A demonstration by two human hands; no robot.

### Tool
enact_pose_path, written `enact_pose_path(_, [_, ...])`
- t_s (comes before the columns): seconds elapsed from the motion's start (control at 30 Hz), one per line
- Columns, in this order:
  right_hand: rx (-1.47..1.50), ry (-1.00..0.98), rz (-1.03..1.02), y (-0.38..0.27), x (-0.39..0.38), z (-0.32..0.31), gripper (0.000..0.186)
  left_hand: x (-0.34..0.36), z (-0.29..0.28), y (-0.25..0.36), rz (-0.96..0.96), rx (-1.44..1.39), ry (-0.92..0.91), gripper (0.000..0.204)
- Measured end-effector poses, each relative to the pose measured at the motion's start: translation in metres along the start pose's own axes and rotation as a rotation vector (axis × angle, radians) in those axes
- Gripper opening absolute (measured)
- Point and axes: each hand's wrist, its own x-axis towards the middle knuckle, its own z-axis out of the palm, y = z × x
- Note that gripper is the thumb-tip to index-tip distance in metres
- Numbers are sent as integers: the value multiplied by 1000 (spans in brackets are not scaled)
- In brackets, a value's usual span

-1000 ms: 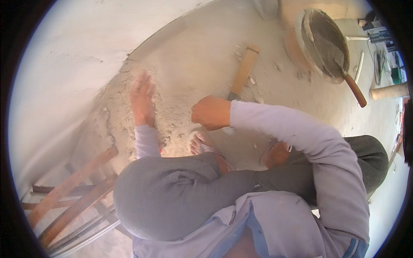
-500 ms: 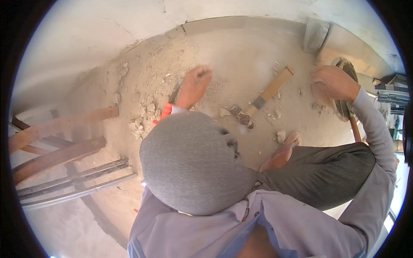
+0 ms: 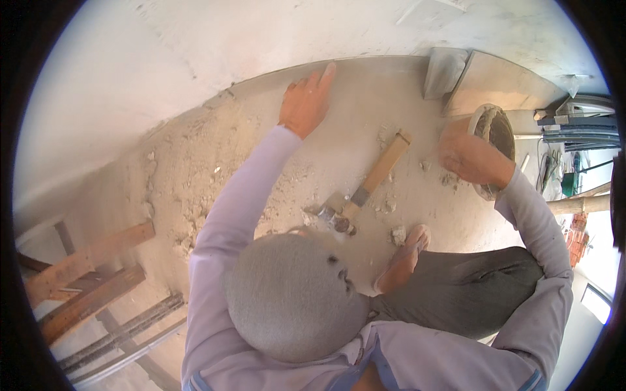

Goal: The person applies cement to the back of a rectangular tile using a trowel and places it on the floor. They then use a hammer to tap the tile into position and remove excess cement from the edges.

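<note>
My left hand [image 3: 305, 103] is stretched out to the far side, its index finger extended to the foot of the white wall and the other fingers partly bent. It holds nothing that I can see. My right hand [image 3: 479, 156] is closed, its fingertips blurred. It overlaps the near side of a round, mortar-crusted container [image 3: 499, 130]; what it grips, if anything, is hidden. A hammer [image 3: 378, 171] with a wooden handle and grey tape lies on the dusty floor between my hands, its metal head toward me.
Broken plaster lumps [image 3: 398, 234] and crumbs litter the floor. Wooden beams [image 3: 98, 260] lie at the left. A flat board [image 3: 489, 85] leans against the wall [image 3: 261, 39] at the far right, near dark bars [image 3: 580, 133]. My bare foot [image 3: 404, 257] stands beside the hammer.
My left hand has moved from above the rubble out to the wall's foot, and its index finger is now extended. My right hand stays by the container. The whole view has shifted.
</note>
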Motion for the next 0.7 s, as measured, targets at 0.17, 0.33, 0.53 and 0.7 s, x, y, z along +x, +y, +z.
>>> enact_pose_path(0.17, [115, -29, 5, 4, 7, 2, 24, 7, -1, -7, 11, 56, -92, 79])
enact_pose_path(0.33, [106, -31, 10, 3, 8, 0, 24, 18, -6, -5, 27, 158, -130, 67])
enact_pose_path(0.53, [121, 10, -35, 12, 3, 4, 24, 25, -10, -15, 137, 104, 43, 58])
enact_pose_path(0.7, [147, 12, -77, 19, 2, 7, 23, 25, -14, -10, 22, 33, 41, 50])
